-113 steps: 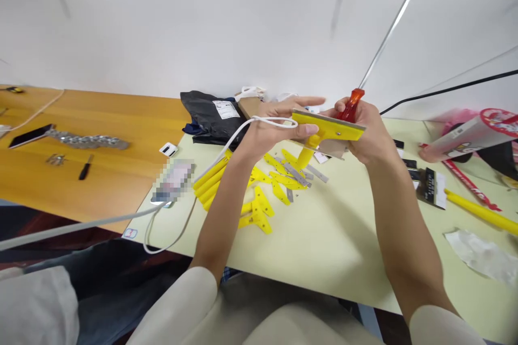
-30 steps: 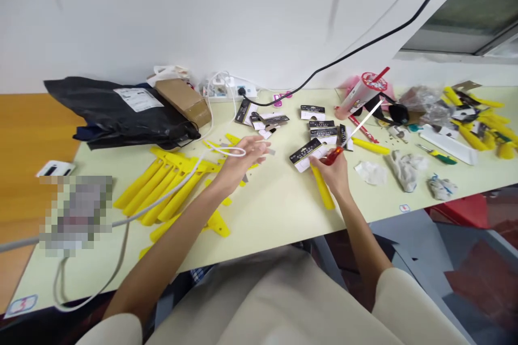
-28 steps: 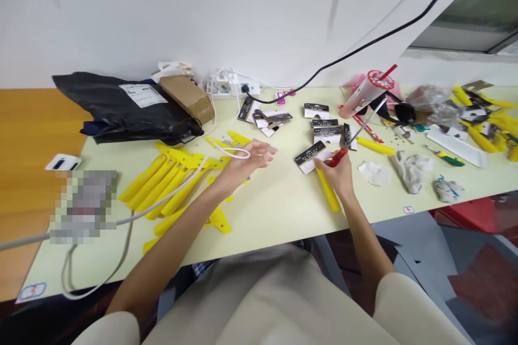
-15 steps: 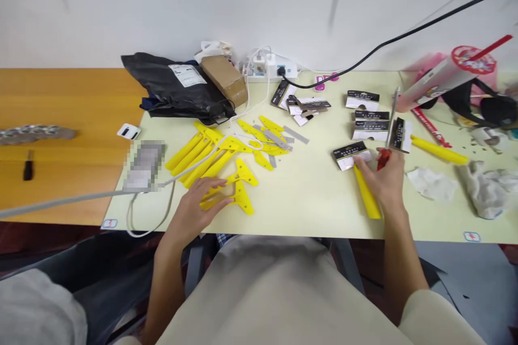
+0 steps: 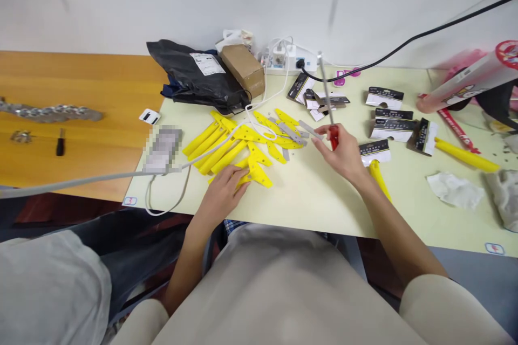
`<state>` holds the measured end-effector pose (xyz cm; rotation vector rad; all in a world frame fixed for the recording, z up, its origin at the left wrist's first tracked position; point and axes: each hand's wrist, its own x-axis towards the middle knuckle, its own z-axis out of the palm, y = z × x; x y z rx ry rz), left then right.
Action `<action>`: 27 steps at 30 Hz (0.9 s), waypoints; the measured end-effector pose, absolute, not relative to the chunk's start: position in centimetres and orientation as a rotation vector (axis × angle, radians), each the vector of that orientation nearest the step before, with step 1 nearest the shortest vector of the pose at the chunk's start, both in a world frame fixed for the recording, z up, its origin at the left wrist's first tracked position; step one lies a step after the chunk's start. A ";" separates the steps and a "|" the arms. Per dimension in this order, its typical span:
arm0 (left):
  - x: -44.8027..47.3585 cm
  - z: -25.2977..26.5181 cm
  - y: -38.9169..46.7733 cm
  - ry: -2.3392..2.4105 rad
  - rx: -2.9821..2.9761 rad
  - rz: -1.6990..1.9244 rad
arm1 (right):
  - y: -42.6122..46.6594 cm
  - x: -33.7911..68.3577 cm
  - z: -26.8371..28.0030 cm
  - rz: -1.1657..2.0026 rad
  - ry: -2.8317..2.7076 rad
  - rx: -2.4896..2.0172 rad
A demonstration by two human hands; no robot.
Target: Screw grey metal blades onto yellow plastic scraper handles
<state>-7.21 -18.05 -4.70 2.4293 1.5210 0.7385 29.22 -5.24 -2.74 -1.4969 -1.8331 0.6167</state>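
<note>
My left hand is closed around a yellow plastic scraper near the table's front edge, its flared head sticking out past my fingers. More yellow scraper handles lie just beyond it in a fanned pile. A screwdriver with a red handle is held in my right hand, its metal shaft pointing up and away. The thumb and forefinger of that hand are at the end of a grey blade; whether they pinch it I cannot tell. Yellow head pieces and grey blades lie beside it.
Black-and-white header cards lie at the right, with another yellow handle and a crumpled tissue. Behind are a black parcel bag, a cardboard box and a power strip. A white cable crosses the scrapers.
My right hand has moved left with the screwdriver, from the header cards to the grey blades. My left hand has drawn its scraper closer to the pile. The view has shifted left.
</note>
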 end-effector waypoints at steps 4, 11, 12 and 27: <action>-5.9 -2.9 -18.4 1.477 2.352 0.950 | -3.7 27.9 -5.7 0.599 -1.945 -1.449; -2.4 -0.3 -18.0 1.437 2.331 1.183 | -3.4 26.7 -8.2 0.614 -1.864 -1.495; -1.9 -0.2 -17.8 1.441 2.307 1.196 | -3.5 26.7 -8.3 0.617 -1.853 -1.504; 3.7 -1.7 -11.5 0.865 0.961 1.181 | -3.7 26.6 -8.0 0.738 -1.700 -1.521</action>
